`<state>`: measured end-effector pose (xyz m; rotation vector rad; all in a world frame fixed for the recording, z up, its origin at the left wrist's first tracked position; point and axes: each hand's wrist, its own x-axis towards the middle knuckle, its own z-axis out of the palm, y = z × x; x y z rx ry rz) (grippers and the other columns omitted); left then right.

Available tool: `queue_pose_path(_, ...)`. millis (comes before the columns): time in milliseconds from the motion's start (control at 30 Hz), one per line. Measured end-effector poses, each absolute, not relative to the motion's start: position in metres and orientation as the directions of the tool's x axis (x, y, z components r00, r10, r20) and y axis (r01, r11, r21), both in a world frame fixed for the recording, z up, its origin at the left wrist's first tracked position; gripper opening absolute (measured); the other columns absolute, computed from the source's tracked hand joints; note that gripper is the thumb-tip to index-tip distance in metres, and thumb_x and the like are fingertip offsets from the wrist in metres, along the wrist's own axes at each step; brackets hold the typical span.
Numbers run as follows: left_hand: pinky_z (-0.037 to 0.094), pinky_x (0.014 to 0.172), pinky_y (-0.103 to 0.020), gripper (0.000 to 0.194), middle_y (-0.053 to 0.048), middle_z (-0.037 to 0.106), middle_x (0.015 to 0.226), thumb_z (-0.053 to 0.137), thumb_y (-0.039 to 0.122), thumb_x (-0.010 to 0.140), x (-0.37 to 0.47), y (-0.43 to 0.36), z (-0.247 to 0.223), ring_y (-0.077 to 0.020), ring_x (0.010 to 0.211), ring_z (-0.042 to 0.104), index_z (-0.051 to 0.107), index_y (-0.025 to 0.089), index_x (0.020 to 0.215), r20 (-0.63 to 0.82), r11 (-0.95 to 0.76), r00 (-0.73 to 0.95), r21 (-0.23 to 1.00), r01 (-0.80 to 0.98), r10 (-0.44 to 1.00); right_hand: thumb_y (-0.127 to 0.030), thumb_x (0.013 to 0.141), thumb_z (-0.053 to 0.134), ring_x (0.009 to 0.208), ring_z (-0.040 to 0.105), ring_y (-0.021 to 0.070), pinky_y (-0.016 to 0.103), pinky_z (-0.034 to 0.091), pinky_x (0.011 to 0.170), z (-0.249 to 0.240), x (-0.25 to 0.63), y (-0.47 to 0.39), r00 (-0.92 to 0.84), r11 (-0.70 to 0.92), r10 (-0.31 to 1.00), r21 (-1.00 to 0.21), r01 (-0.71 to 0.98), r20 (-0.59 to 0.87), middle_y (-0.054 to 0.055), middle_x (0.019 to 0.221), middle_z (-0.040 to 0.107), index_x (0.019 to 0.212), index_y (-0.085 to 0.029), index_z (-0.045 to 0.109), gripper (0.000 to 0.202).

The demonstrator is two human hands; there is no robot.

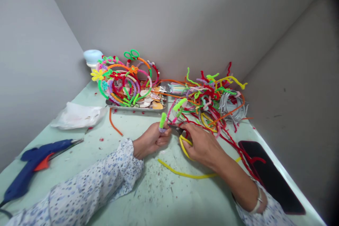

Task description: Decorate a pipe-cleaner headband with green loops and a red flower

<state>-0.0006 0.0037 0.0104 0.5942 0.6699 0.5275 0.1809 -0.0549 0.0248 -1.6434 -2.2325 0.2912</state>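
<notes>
My left hand (156, 137) is closed round a headband wrapped in fuzzy pipe cleaner (162, 120), with a bright green end and a purple band showing above the fingers. Another green and pink fuzzy stretch (180, 104) rises just beyond, and I cannot tell whether it is the same piece. In my right hand (200, 142) are dark-jawed pliers with yellow handles (185, 147), their tips pointing left, close beside my left fingers. Below the hands a yellow pipe cleaner (182, 174) lies on the table, passing under my right forearm.
A metal tray (132, 108) holds finished headbands and flat decorative pieces. Tangled pipe cleaners (206, 93) and grey bands (230, 107) lie at back right. A blue glue gun (34, 162) and white plastic bag (78, 116) are left; a black phone (270, 180) lies right.
</notes>
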Motion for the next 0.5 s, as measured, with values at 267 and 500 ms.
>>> queue_pose_path(267, 0.010, 0.030, -0.015, 0.022, 0.007, 0.026, 0.041, 0.043, 0.017, 0.071, 0.001, 0.000, 0.012, -0.0029, 0.031, 0.015, 0.039, 0.016, 0.050, -0.379, 0.628, 0.639, 0.747, -0.215, 0.670, -0.027, 0.080, 0.051, 0.081, 0.060, 0.0208, 0.030, 0.041, 0.069, 0.026, 0.181, -0.057, -0.296, 0.326, 0.945, -0.329, 0.887, 0.139, 0.005, 0.091, 0.065, 0.109, -0.022, 0.052, 0.030)
queue_pose_path(500, 0.008, 0.030, -0.016, 0.023, 0.008, 0.022, 0.041, 0.039, 0.013, 0.073, 0.001, -0.002, 0.020, -0.0036, 0.032, 0.012, 0.035, 0.017, 0.051, -0.416, 0.656, 0.618, 0.721, -0.221, 0.667, -0.037, 0.084, 0.049, 0.056, 0.052, 0.0150, 0.025, 0.037, 0.053, 0.032, 0.191, -0.049, -0.166, 0.180, 0.983, -0.588, 0.789, 0.079, -0.001, 0.067, 0.059, 0.109, -0.021, 0.053, 0.029)
